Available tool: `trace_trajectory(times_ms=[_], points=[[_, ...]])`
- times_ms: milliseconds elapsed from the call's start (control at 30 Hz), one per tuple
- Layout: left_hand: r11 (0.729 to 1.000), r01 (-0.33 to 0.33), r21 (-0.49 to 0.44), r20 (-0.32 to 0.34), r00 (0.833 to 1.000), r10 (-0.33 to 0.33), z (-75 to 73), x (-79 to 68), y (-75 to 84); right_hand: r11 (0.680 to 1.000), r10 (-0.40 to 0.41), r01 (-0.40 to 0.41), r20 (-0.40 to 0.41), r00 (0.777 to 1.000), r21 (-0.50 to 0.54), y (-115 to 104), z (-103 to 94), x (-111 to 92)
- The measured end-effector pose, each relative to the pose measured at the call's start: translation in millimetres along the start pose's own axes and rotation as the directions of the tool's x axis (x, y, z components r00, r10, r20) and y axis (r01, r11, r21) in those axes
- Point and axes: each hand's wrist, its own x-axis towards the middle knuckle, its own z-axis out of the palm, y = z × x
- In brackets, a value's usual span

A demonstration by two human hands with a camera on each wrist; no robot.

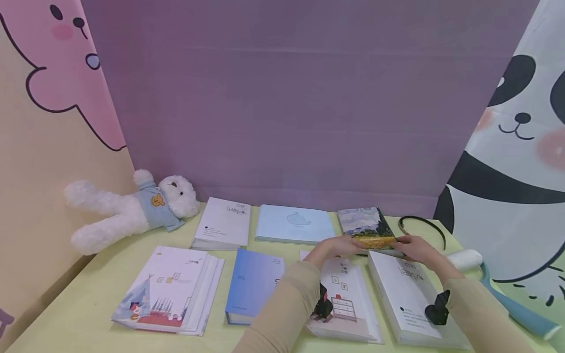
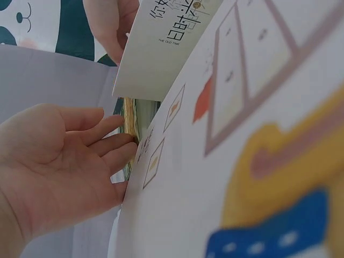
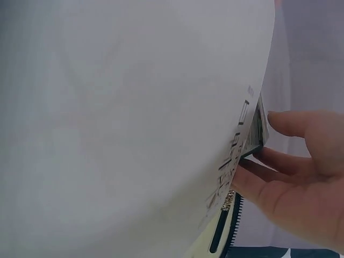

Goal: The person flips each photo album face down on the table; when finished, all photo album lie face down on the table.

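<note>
At the back right of the table lies a book with a painted landscape cover. My left hand is at its near left corner. In the left wrist view that left hand has loosely straight fingers touching the book's yellow edge, the thumb apart. My right hand holds the near right corner. The right wrist view shows the right hand with thumb and fingers about the book's corner, the fingertips partly hidden behind a white book.
In front stand a white book, an illustrated book, a blue book and a tent-cover book. Behind are a whale-cover book and another white book. A plush bear, headband and lint roller lie around.
</note>
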Motion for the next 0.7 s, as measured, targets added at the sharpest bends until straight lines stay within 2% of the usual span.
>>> trace_trajectory(times_ms=[167, 400, 700], points=[[1.0, 0.011, 0.003, -0.008, 1.0, -0.011, 1.7, -2.4, 1.9, 0.998, -0.012, 0.015, 0.032, 0.999, -0.064, 0.6, 1.0, 2.6], [0.999, 0.037, -0.011, -0.03, 0.999, -0.038, 2.4, -3.8, 5.5, 0.982, -0.102, 0.08, -0.119, 0.988, -0.172, -9.1, 2.6, -2.9], [0.996, 0.088, -0.021, -0.052, 0.995, -0.089, 3.1, -2.9, 5.9, 0.976, -0.108, 0.081, -0.127, 0.986, -0.203, -10.8, 3.0, -2.8]])
